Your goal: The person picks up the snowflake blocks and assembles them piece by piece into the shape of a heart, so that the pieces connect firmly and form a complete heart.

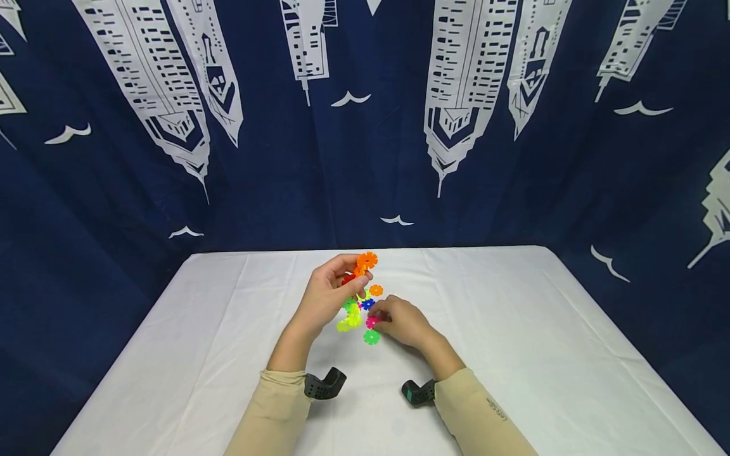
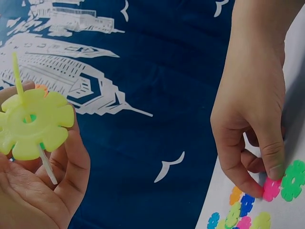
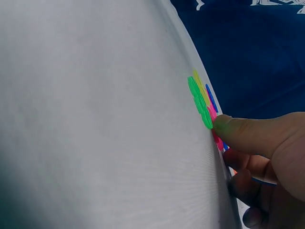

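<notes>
The pink disc [image 1: 372,323] lies right at the tips of my right hand [image 1: 407,323], on its left side, flat and low by the white counter [image 1: 513,354]. Being round, it gives me no long axis to line up with. The green disc [image 1: 372,337] sits just beside it on my body's side; the blue disc [image 1: 368,304] is near it on the far side. My right hand is the nearer one: its fingers are narrow, thumb and forefinger pinching the pink edge, wrist coming in from the right, knuckles up.

My left hand [image 1: 331,290] is raised farther out and to the left, palm turned inward, its fingers curled round the linked discs [image 1: 367,260]. Whether the yellow discs [image 1: 353,315] below hang from those, I cannot tell.
</notes>
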A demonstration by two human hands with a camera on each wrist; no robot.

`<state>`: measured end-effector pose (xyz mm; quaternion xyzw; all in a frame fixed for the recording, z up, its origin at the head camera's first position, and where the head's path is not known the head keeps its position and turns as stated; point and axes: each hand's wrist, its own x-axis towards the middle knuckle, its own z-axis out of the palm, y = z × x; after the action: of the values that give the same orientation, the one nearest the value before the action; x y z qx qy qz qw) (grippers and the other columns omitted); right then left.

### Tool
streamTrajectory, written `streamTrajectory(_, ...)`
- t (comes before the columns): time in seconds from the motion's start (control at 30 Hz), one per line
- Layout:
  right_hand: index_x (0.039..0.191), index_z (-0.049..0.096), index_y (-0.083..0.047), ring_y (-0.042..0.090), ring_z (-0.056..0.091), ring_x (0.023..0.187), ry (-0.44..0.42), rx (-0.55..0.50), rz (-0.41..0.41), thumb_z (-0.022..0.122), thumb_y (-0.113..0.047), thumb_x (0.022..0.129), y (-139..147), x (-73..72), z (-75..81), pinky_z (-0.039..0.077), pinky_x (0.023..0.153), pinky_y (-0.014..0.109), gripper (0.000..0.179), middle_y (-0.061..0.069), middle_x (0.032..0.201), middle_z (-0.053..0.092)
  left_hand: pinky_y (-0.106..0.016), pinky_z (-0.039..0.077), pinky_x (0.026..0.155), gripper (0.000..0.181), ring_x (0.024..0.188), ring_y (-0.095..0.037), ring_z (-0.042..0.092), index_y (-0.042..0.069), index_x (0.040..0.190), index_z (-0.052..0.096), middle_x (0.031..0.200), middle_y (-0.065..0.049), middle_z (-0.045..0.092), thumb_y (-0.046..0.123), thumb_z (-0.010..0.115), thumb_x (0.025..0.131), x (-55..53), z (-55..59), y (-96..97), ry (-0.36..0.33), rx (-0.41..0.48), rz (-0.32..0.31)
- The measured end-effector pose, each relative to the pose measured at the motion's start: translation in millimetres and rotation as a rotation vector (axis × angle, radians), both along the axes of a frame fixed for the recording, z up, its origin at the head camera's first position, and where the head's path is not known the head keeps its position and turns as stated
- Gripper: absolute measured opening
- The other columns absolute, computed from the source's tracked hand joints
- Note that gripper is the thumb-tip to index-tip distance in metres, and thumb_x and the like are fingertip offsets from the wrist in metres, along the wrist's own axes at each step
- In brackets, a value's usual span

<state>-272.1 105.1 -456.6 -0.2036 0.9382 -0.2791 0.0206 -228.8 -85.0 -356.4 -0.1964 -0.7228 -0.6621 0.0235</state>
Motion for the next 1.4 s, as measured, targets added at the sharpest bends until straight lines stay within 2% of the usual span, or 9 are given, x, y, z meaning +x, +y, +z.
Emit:
streamTrajectory(0.1,0.098,0.071,-0.019,0.013,0.051,0.077,-0.011,0.009,-0.014,0.080,-0.019,0.084,0.2,-0.1,0.3,0.045,0.072,0.029,0.016,-0.003,0.083,0.058,-0.022,0.057,0.070,0.031,0.084,-0.044,0.062,0.009,0.125,0.064,0.103,-0.008,0.066,0.013,0.069,0.094,0.3,-0.3,0.7,-0.006,0.000,0.005)
streamTrajectory(0.33,0.093,0.062,-0.019,0.013,0.051,0.074,-0.031,-0.008,-0.032,0.084,-0.021,0.081,2.4,-0.6,2.7,0.044,0.070,0.028,0.025,-0.004,0.080,0.057,-0.022,0.057,0.072,0.029,0.079,-0.022,0.064,0.010,0.123,0.064,0.105,-0.008,0.066,0.013,0.069,0.094,0.6,-0.5,1.0,-0.008,0.006,-0.005)
streamTrajectory(0.6,0.090,0.058,-0.018,0.012,0.051,0.069,-0.030,-0.054,0.003,0.080,-0.017,0.084,5.6,-0.7,5.9,0.042,0.067,0.027,0.023,-0.006,0.075,0.059,-0.020,0.055,0.069,0.031,0.072,-0.016,0.062,0.003,0.123,0.060,0.105,-0.012,0.069,0.006,0.068,0.093,0.4,0.0,1.1,-0.018,0.038,-0.028)
streamTrajectory(0.77,0.086,0.058,-0.017,0.011,0.052,0.069,-0.027,-0.085,0.028,0.079,-0.016,0.085,7.5,0.8,8.7,0.042,0.067,0.026,0.021,-0.006,0.075,0.059,-0.019,0.054,0.065,0.032,0.063,-0.014,0.059,0.002,0.120,0.055,0.099,-0.006,0.071,0.006,0.069,0.092,-0.7,-1.1,0.4,-0.038,0.066,-0.055)
streamTrajectory(1.0,0.086,0.058,-0.016,0.012,0.052,0.067,-0.024,-0.124,0.010,0.074,-0.012,0.088,8.8,-1.0,11.0,0.044,0.066,0.026,0.016,-0.003,0.083,0.065,-0.018,0.051,0.061,0.029,0.058,-0.012,0.056,0.005,0.114,0.046,0.104,-0.022,0.074,0.003,0.066,0.094,-2.0,-0.4,-0.5,-0.054,0.070,-0.061)
streamTrajectory(1.1,0.087,0.057,-0.016,0.012,0.052,0.063,-0.038,-0.156,-0.014,0.072,-0.012,0.090,8.4,-1.2,13.4,0.044,0.062,0.025,0.016,-0.001,0.086,0.066,-0.017,0.048,0.061,0.028,0.060,-0.012,0.052,0.008,0.113,0.044,0.099,-0.019,0.075,0.003,0.065,0.094,-1.3,0.7,-1.4,-0.060,0.066,-0.049)
streamTrajectory(1.23,0.089,0.055,-0.015,0.012,0.057,0.059,-0.051,-0.213,-0.040,0.072,-0.014,0.092,7.7,-1.0,16.5,0.046,0.058,0.024,0.018,0.003,0.088,0.070,-0.018,0.046,0.060,0.027,0.060,-0.012,0.050,0.009,0.113,0.043,0.085,-0.007,0.075,0.003,0.063,0.095,-0.6,0.8,-1.3,-0.054,0.065,-0.034)
streamTrajectory(1.33,0.089,0.053,-0.014,0.016,0.062,0.059,-0.055,-0.264,-0.051,0.071,-0.014,0.092,7.6,0.1,19.2,0.047,0.056,0.025,0.019,0.006,0.090,0.073,-0.020,0.046,0.059,0.029,0.058,-0.014,0.051,0.007,0.117,0.044,0.076,0.000,0.070,0.002,0.062,0.095,-0.7,0.4,-0.6,-0.059,0.068,-0.032)
streamTrajectory(1.4,0.090,0.053,-0.014,0.020,0.064,0.059,-0.052,-0.288,-0.056,0.071,-0.015,0.092,7.8,1.1,21.5,0.046,0.055,0.025,0.019,0.008,0.092,0.074,-0.020,0.047,0.059,0.033,0.058,-0.015,0.051,0.007,0.123,0.045,0.072,0.000,0.065,0.003,0.062,0.095,-1.1,-0.2,-0.3,-0.069,0.062,-0.033)
